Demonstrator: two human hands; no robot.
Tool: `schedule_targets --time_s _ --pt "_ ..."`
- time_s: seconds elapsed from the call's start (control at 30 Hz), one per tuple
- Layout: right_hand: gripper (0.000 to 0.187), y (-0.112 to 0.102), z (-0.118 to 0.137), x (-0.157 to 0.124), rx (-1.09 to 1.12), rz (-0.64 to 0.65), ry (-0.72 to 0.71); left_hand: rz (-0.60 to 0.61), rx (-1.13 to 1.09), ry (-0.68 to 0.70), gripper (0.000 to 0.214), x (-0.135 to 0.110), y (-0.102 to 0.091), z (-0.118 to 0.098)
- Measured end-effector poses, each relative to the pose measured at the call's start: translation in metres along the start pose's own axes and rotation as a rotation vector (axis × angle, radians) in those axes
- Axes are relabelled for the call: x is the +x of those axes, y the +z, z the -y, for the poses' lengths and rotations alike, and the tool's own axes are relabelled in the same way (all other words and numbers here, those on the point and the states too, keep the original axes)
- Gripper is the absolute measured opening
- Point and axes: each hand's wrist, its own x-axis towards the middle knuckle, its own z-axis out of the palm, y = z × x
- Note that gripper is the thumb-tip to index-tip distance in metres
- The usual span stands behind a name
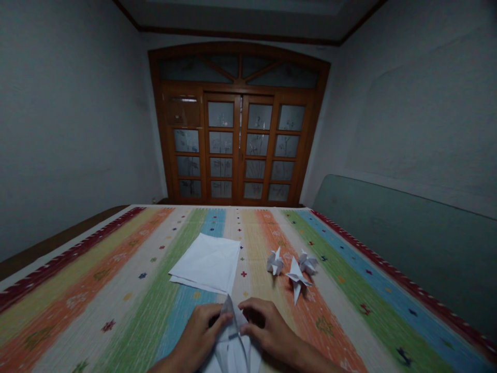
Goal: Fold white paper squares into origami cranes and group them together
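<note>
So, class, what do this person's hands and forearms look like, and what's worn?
Both grips, the left hand and right hand, are bare: no gloves, rings or watch show, and the right forearm has no sleeve in view.

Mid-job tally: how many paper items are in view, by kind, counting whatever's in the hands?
White origami figures on the striped cloth: 3
Stack of white paper, sheets not countable: 1
Folded white paper piece between the left hand and right hand: 1
Total: 5

Glass-paned wooden doors (236,140) beyond a striped cloth (128,305)
</note>
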Motion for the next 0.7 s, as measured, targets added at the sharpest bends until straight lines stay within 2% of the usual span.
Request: schedule_targets --time_s 0.17,0.27,0.33,0.5,0.6,0.7 --pt "0.019 0.002 0.007 -0.005 -0.2 0.009 -0.043 0.023 -0.032 -0.033 0.057 -0.002 -0.002 -0.007" --pt "0.013 0.003 0.008 -0.007 -0.249 0.005 -0.048 0.018 -0.062 0.002 0.042 -0.008 -0.005 -0.006" --pt "0.01 0.003 0.007 -0.008 -0.273 -0.009 -0.044 0.023 -0.07 0.032 0.041 -0.012 -0.007 -0.002" --pt "0.009 0.0 0.006 -0.009 -0.277 -0.012 -0.025 -0.006 0.061 -0.035 0.026 -0.014 -0.006 0.007" --pt "0.013 -0.002 0.006 -0.01 -0.258 0.014 -0.019 -0.053 0.173 -0.017 0.004 -0.011 -0.005 0.009" --pt "0.032 -0.002 0.004 -0.011 -0.208 0.025 -0.011 -0.058 0.221 0.01 0.011 -0.009 -0.005 0.008"
